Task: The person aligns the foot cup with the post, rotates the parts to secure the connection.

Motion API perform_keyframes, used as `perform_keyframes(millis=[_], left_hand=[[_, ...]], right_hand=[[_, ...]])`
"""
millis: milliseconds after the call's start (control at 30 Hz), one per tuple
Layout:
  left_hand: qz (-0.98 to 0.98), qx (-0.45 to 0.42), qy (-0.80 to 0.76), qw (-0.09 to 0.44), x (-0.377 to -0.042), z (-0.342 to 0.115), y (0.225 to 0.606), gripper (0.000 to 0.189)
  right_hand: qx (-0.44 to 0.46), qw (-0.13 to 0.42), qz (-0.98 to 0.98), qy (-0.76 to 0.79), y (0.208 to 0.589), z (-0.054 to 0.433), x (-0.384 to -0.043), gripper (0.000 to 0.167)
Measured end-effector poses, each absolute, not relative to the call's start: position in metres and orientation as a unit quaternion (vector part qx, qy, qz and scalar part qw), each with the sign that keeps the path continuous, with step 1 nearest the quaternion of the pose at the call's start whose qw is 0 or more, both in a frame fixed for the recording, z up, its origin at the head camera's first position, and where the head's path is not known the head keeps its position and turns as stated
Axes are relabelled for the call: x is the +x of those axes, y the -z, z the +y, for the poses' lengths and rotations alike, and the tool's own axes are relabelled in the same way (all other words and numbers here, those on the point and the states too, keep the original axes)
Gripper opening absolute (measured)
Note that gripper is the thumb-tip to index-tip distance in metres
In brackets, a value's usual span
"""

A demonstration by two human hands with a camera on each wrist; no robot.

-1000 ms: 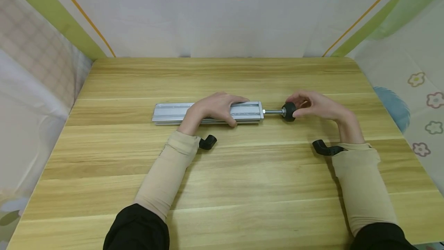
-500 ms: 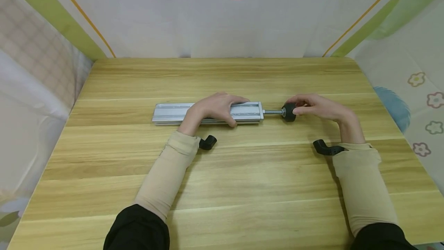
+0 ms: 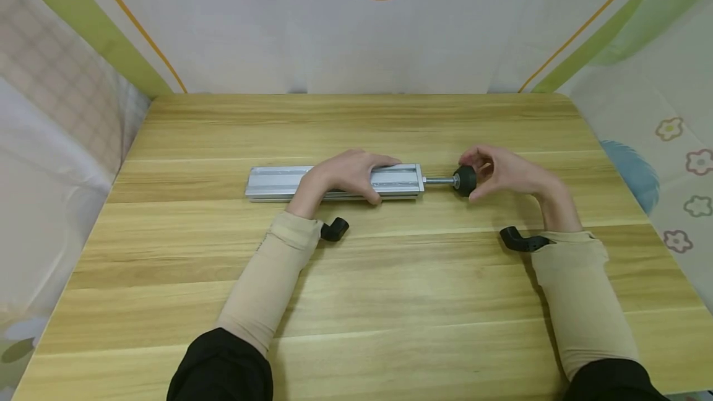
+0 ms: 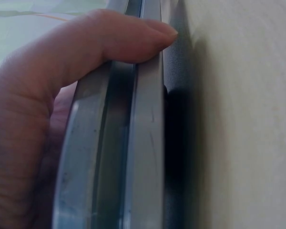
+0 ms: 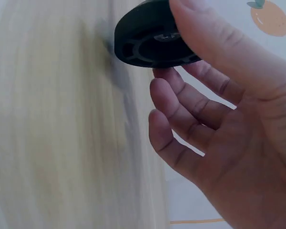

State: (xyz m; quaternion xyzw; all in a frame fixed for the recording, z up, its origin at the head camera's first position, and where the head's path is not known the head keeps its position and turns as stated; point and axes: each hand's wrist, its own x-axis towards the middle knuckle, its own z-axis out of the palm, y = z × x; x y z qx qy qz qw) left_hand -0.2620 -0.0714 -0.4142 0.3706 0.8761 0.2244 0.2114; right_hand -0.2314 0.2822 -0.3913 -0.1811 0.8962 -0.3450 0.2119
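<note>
A silver aluminium profile (image 3: 278, 181) lies lengthwise across the table. Over its right half, my left hand (image 3: 346, 173) grips it from above, with the thumb across its grooved near side in the left wrist view. A threaded rod (image 3: 440, 181) extends from the end plate on the profile's right end. It carries a leveling foot (image 3: 465, 182) with a round black base. My right hand (image 3: 509, 171) pinches the rim of that base between thumb and fingers. The right wrist view shows the hollow underside of the foot (image 5: 157, 47), with the thumb over one edge and several fingers loosely curled below.
The wooden table (image 3: 390, 302) has its far edge against a white curtain (image 3: 250, 30) with an orange print. Black angled brackets (image 3: 334, 229) stick out from both sleeves near the wrists. Patterned curtains hang at the left and right.
My right thumb and fingers came closer together on the black foot, then spread wider around its rim. My left hand and the profile stay in place.
</note>
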Motion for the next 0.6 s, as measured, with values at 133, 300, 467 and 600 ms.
perform_keyframes(millis=[133, 300, 467, 600], left_hand=[[0.876, 0.369, -0.225, 0.213, -0.262, -0.072, 0.414, 0.091], [0.876, 0.370, -0.226, 0.213, -0.262, -0.072, 0.413, 0.091], [0.876, 0.371, -0.224, 0.213, -0.262, -0.072, 0.414, 0.091], [0.876, 0.372, -0.223, 0.210, -0.262, -0.072, 0.415, 0.091]], right_hand=[[-0.164, 0.210, 0.904, 0.334, 0.390, 0.284, -0.231, 0.062], [-0.173, 0.222, 0.903, 0.325, 0.388, 0.288, -0.230, 0.051], [-0.186, 0.247, 0.894, 0.323, 0.388, 0.292, -0.228, 0.043], [-0.188, 0.272, 0.886, 0.324, 0.389, 0.293, -0.228, 0.036]])
